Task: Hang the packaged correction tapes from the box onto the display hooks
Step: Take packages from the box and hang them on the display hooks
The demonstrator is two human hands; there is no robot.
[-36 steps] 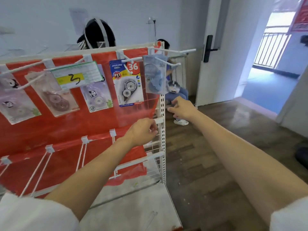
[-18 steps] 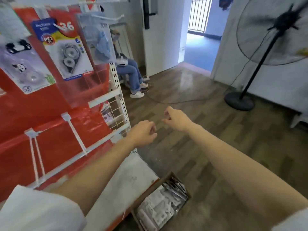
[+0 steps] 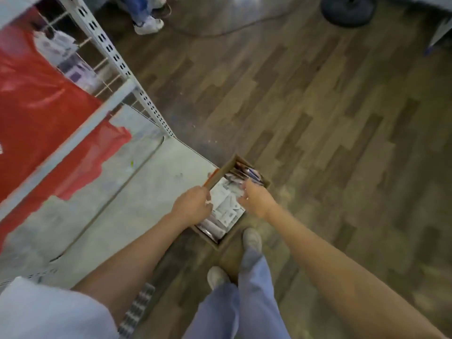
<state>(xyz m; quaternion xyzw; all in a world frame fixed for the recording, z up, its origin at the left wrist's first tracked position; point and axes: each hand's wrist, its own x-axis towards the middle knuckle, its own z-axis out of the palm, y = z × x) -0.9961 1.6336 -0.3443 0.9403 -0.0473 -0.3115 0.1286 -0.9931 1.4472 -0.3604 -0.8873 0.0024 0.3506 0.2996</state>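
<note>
An open cardboard box stands on the wooden floor by the corner of the rack's base, just ahead of my feet. Several packaged correction tapes, mostly white cards in clear wrap, lie in it. My left hand hovers over the box's left side with its fingers loosely curled, and nothing shows in it. My right hand reaches down over the box's right side, fingers pointing at the packs, and I see no pack gripped. The picture is blurred. No display hooks are in view.
The white rack's base shelf, perforated upright and red plastic sheet fill the left. A seated person's shoes and a fan's black base are at the top. My own shoes stand just behind the box.
My view has swung from the hooks down to the floor. Both hands have dropped from the rack front to just over the box.
</note>
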